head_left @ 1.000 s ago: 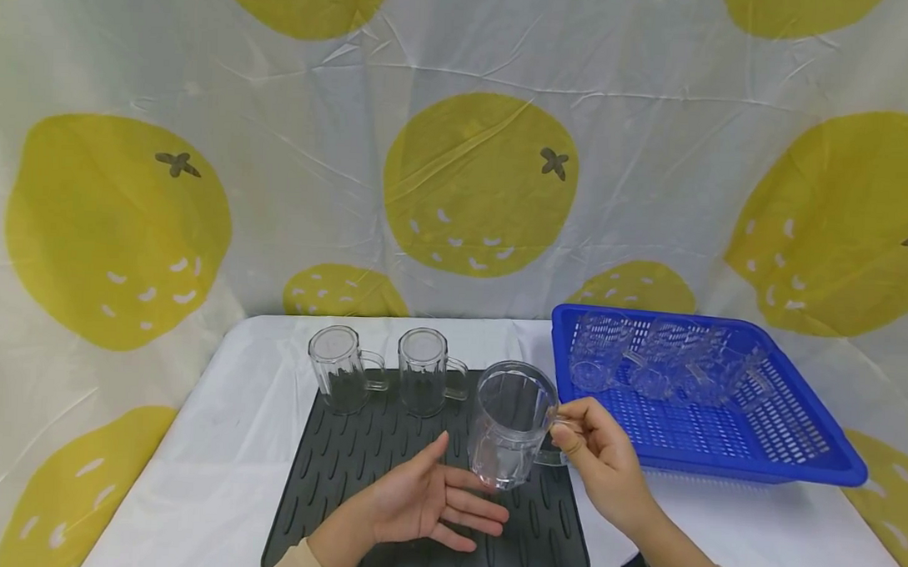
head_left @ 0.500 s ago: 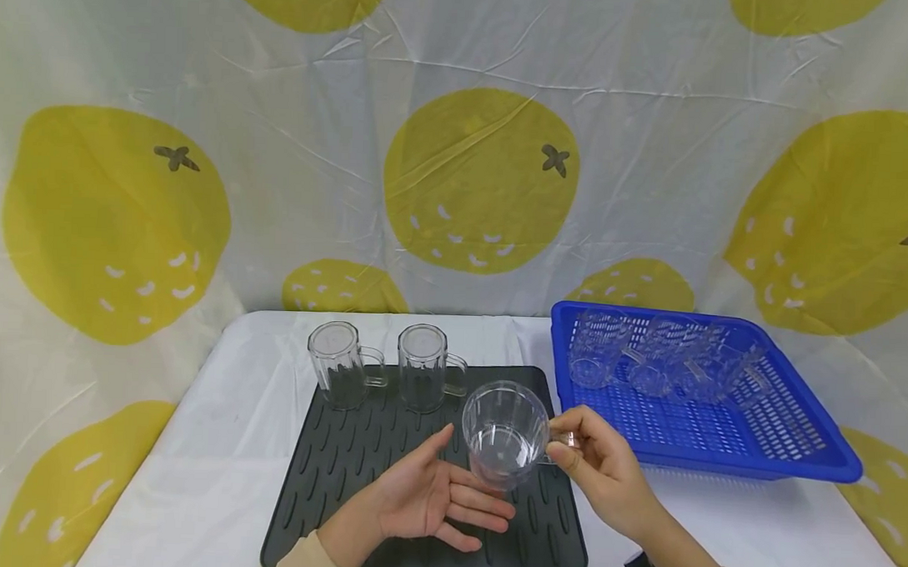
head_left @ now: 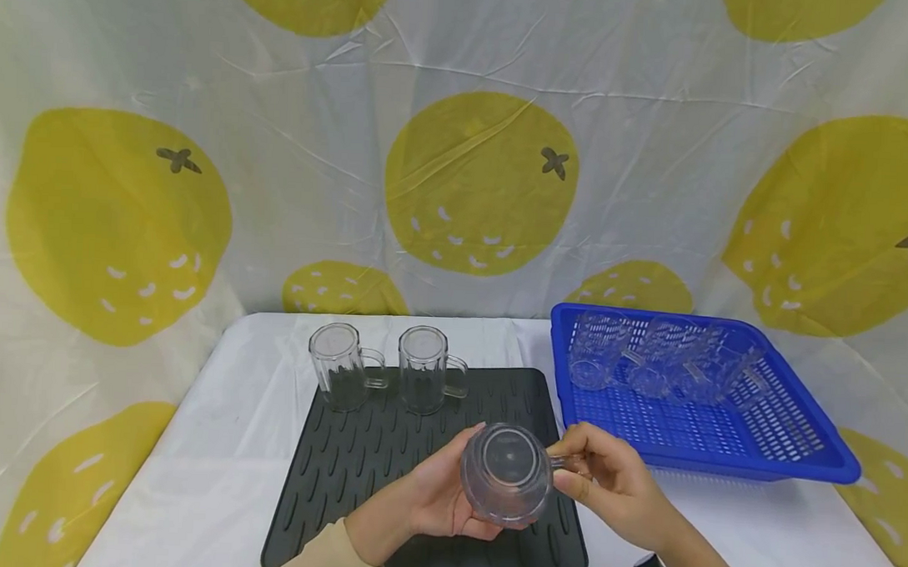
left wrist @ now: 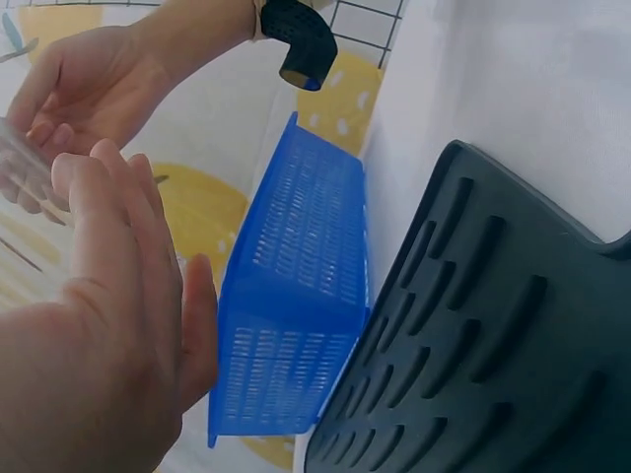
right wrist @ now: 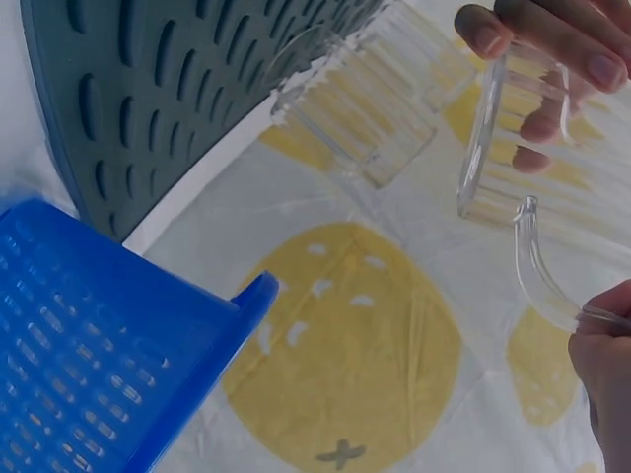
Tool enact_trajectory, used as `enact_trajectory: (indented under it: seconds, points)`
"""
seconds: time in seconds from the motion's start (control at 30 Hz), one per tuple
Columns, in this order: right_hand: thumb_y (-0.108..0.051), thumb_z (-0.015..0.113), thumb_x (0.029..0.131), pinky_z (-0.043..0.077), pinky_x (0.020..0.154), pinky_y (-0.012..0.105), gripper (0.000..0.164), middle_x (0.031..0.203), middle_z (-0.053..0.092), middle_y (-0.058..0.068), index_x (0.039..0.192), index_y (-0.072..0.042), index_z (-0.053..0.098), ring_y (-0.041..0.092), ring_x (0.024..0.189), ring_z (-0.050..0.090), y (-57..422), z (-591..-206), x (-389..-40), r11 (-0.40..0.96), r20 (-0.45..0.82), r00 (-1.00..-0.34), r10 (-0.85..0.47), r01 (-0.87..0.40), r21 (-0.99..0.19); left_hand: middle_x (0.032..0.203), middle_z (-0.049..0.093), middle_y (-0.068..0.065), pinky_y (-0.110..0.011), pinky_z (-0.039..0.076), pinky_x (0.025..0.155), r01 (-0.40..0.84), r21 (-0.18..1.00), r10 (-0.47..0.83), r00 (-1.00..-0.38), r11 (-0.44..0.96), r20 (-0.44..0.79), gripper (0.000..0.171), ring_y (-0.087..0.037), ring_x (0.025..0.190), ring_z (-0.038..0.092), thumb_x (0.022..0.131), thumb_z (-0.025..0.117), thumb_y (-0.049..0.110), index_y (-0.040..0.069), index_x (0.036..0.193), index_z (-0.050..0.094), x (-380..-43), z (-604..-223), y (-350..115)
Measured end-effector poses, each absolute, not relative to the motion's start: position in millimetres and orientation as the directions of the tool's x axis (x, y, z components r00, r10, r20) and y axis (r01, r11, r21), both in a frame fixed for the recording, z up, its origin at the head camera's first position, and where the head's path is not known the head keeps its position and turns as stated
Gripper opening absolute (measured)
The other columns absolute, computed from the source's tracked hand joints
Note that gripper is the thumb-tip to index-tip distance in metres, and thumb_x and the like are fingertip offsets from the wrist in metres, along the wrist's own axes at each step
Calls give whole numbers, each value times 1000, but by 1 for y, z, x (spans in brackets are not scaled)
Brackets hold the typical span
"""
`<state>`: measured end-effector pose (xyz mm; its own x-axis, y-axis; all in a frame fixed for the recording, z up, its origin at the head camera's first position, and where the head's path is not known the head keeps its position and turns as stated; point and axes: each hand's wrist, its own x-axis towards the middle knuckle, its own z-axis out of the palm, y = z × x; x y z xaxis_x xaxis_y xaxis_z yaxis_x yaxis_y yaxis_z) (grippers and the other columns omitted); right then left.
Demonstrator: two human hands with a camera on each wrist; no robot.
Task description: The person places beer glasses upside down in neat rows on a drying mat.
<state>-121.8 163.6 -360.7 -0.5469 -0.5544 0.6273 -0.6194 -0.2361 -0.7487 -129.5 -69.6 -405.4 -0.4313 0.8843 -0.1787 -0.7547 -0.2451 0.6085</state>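
Fingers of your right hand [head_left: 612,488] pinch the handle [right wrist: 533,266] of a glass mug [head_left: 508,492], lower centre of the head view; your left hand [head_left: 439,493] cups its side. Beneath is the dark mat [head_left: 358,464], two other mugs [head_left: 423,382] standing farther up, a blue basket [head_left: 706,461] at right on the desk [head_left: 201,441].

- Soft, even, moderately bright light fills the head view; its source is out of frame.
- Small pale glints mark the clear ribbed glass mug [head_left: 505,490] between the left hand [head_left: 435,500] and right hand [head_left: 615,489].
- Beyond both hands, faint shading follows creases in the white curtain printed with yellow lemons [head_left: 292,186].
- Left wrist view: dimmer, cooler, the near hand soft in detail.
- Right wrist view: hazy, bluish; the perforated blue plastic basket [right wrist: 128,315] opposite the hand looks soft-edged.
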Motion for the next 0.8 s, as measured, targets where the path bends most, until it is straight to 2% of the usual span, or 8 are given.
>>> enact_trajectory:
  seconds: [0.1, 0.23, 0.3, 0.47, 0.57, 0.67, 0.8]
  points:
    - [25, 51, 78, 35, 49, 30, 33, 74, 39, 5, 104, 5, 55, 17, 65, 37, 163, -360, -122, -241, 632, -523, -571, -629, -739, 105, 63, -8, -31, 51, 77, -744, 627, 849, -468, -231, -243, 78, -18, 94, 63, 87, 29, 68, 9, 137, 41, -129, -404, -68]
    - [26, 51, 76, 34, 46, 28, 35, 74, 40, 4, 102, 3, 55, 16, 64, 38, 162, -360, -121, -219, 626, -519, -582, -642, -735, 106, 63, -8, -40, 44, 89, -740, 630, 834, -486, -235, -260, 83, -21, 102, 60, 87, 31, 68, 4, 139, 37, -130, -402, -65]
    - [27, 51, 75, 35, 45, 28, 36, 74, 41, 4, 101, 2, 55, 15, 63, 38, 162, -361, -121, -209, 618, -522, -588, -640, -739, 107, 62, -10, -39, 43, 91, -749, 611, 834, -491, -256, -253, 81, -21, 101, 60, 88, 33, 67, 3, 139, 37, -131, -401, -63]
    - [26, 54, 74, 37, 46, 27, 37, 73, 39, 3, 101, 0, 55, 14, 61, 38, 163, -362, -120, -202, 609, -494, -620, -650, -733, 113, 55, -14, -28, 49, 81, -788, 536, 836, -489, -301, -249, 76, -20, 98, 61, 88, 42, 58, -2, 135, 35, -132, -399, -60]
    - [24, 55, 75, 38, 47, 26, 36, 73, 39, 3, 102, 0, 54, 13, 60, 38, 165, -362, -121, -214, 606, -461, -648, -653, -726, 112, 53, -15, -25, 51, 74, -799, 526, 828, -486, -293, -278, 77, -20, 94, 62, 86, 45, 56, -3, 135, 31, -132, -399, -61]
    - [21, 54, 77, 40, 50, 25, 32, 74, 43, 4, 100, -1, 54, 13, 62, 41, 166, -361, -122, -223, 602, -427, -675, -659, -718, 106, 57, -15, -23, 52, 69, -772, 574, 807, -508, -272, -301, 77, -19, 87, 64, 86, 45, 57, -3, 133, 33, -132, -401, -62]
    - [19, 54, 76, 45, 56, 24, 32, 78, 49, 3, 99, -3, 55, 12, 66, 47, 165, -361, -123, -203, 582, -412, -701, -667, -717, 97, 63, -13, -23, 52, 65, -692, 671, 789, -556, -264, -262, 61, -19, 82, 66, 89, 39, 50, 1, 123, 48, -136, -407, -65]
